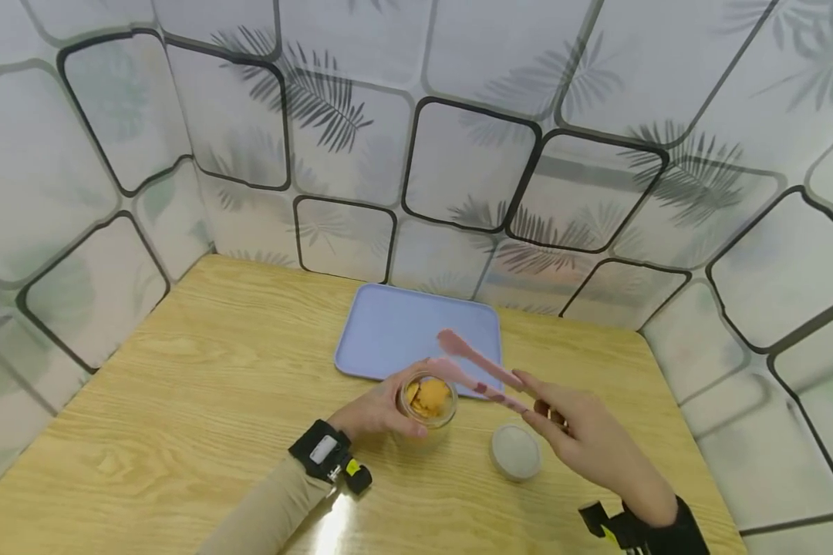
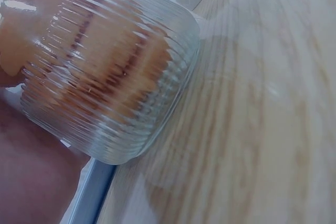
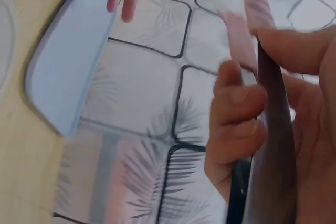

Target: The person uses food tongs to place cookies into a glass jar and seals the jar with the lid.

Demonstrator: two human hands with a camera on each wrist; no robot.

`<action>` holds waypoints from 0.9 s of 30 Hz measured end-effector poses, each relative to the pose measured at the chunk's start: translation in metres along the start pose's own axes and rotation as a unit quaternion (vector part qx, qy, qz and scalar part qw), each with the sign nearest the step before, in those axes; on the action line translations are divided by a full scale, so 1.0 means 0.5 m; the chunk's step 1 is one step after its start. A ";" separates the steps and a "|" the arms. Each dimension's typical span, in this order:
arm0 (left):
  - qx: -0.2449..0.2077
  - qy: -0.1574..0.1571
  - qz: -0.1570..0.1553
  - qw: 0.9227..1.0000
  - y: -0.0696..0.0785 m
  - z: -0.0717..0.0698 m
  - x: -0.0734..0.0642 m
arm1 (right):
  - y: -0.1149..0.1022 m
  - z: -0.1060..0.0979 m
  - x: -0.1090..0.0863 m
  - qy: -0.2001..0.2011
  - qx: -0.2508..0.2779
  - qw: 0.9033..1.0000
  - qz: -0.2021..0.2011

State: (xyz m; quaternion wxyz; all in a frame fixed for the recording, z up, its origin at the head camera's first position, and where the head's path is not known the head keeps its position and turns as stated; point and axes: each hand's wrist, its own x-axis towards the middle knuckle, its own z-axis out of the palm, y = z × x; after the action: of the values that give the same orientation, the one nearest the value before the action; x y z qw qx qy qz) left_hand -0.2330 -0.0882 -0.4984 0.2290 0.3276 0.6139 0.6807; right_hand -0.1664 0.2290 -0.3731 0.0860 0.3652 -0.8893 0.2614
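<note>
My left hand (image 1: 375,410) grips a ribbed clear glass jar (image 2: 170,85), its mouth open toward the head camera. Wavy-edged orange-yellow chips or biscuits (image 1: 432,397) fill part of the jar; their exact kind I cannot tell. Between thumb and fingers, my right hand (image 1: 586,432) holds pink-tipped tongs (image 1: 482,361) with metal handles. The two arms of the tongs are spread, with nothing between their tips. One tip is over the jar's far rim, near the left fingers. Whether the jar's base touches the table is unclear.
A blue rectangular tray (image 1: 396,324) lies behind the jar on the wooden table (image 1: 215,362). A round pale lid (image 1: 516,452) rests right of the jar, below the tongs. Patterned curtains (image 1: 361,139) enclose the table's back and sides.
</note>
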 end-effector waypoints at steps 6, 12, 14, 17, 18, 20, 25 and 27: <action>0.010 0.001 0.018 1.000 0.000 0.002 -0.002 | 0.065 0.020 -0.023 0.095 -0.021 0.992 0.077; -0.017 -0.005 0.042 0.999 -0.006 0.005 -0.003 | 0.145 0.045 -0.054 0.057 -0.064 0.968 0.235; -0.018 0.001 0.045 0.999 -0.008 0.005 -0.002 | 0.170 0.054 -0.062 0.034 -0.066 0.957 0.281; -0.008 0.008 0.045 0.999 -0.009 0.006 -0.001 | 0.199 0.066 -0.072 0.009 -0.064 0.942 0.328; -0.001 0.009 0.045 0.999 -0.009 0.006 0.000 | 0.207 0.070 -0.074 0.006 -0.063 0.939 0.337; 0.013 0.011 0.042 0.999 -0.005 0.007 0.003 | 0.219 0.076 -0.076 0.007 -0.063 0.935 0.349; 0.041 0.016 0.031 0.999 0.006 0.009 0.014 | 0.234 0.084 -0.072 0.011 -0.075 0.930 0.359; 0.050 0.017 0.030 0.998 0.009 0.009 0.018 | 0.235 0.084 -0.070 0.007 -0.082 0.929 0.360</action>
State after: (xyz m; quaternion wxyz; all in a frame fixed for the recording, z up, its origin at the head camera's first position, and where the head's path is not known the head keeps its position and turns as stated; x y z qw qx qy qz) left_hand -0.2355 -0.0792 -0.4922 0.1814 0.3453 0.6412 0.6609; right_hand -0.2211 0.2983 -0.4680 0.0224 0.0102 -0.9787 0.2037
